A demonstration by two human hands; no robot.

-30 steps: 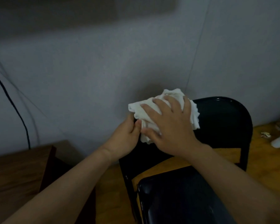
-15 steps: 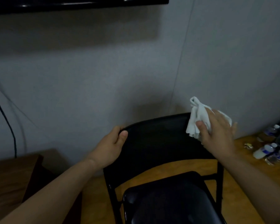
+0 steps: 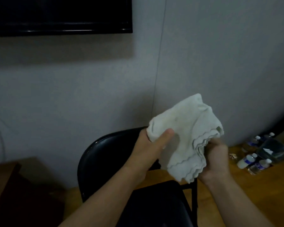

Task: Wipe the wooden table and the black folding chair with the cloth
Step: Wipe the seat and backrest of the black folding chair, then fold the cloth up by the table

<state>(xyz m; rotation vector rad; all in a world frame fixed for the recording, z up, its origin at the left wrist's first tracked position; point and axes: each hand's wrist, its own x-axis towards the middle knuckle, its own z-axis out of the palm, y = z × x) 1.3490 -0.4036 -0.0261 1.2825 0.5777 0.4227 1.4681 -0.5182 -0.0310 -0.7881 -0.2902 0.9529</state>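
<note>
A crumpled white cloth hangs in the air above the black folding chair, lifted off its backrest. My left hand grips the cloth's left edge, thumb pressed on its front. My right hand holds the bunched lower right folds from below. The chair faces me, its rounded backrest near the wall and its dark seat partly hidden under my forearms. A corner of the dark wooden table shows at the lower left.
Several small water bottles and a dark plastic-wrapped pack lie on the wooden floor at the right. A black screen hangs on the grey wall at the upper left. Cables run down the wall at the far left.
My left hand left the chair's backrest top and took hold of the cloth. My right hand lifted the cloth off the backrest's right corner, and both hands hold it up now.
</note>
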